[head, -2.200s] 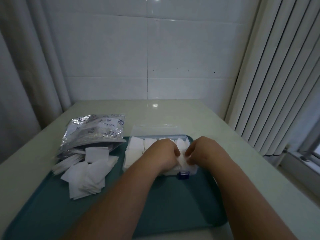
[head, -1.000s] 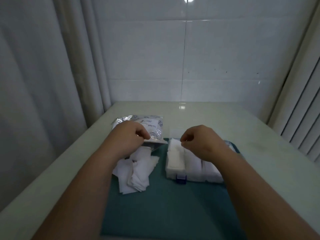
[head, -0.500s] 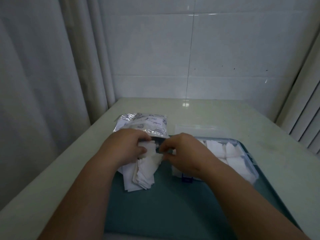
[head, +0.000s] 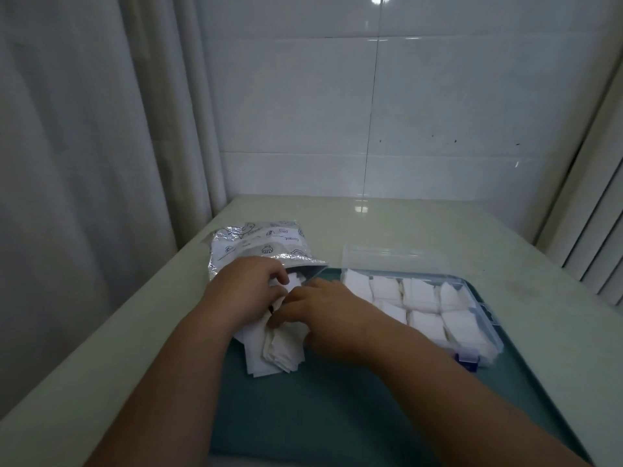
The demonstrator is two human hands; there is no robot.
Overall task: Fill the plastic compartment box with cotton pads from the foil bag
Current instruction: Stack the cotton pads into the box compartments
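Note:
A silver foil bag (head: pixel 256 244) lies on the table at the left, its mouth facing me. Loose white cotton pads (head: pixel 274 348) spill from it onto the teal tray (head: pixel 320 409). My left hand (head: pixel 244 291) is at the bag's mouth, fingers curled on pads there. My right hand (head: pixel 323 315) rests on the pile beside it, fingertips pinching pads. The clear plastic compartment box (head: pixel 485 315) stands open to the right, its compartments packed with white pads; a blue latch (head: pixel 467 360) is on its front.
The box's clear lid (head: pixel 381 259) lies back on the pale table (head: pixel 421 227). A curtain (head: pixel 84 163) hangs at the left and vertical blinds (head: pixel 593 214) at the right. A tiled wall is behind the table.
Both hands left the box and moved left to the bag and loose pads. My right hand has since settled lower on the pile, next to my left.

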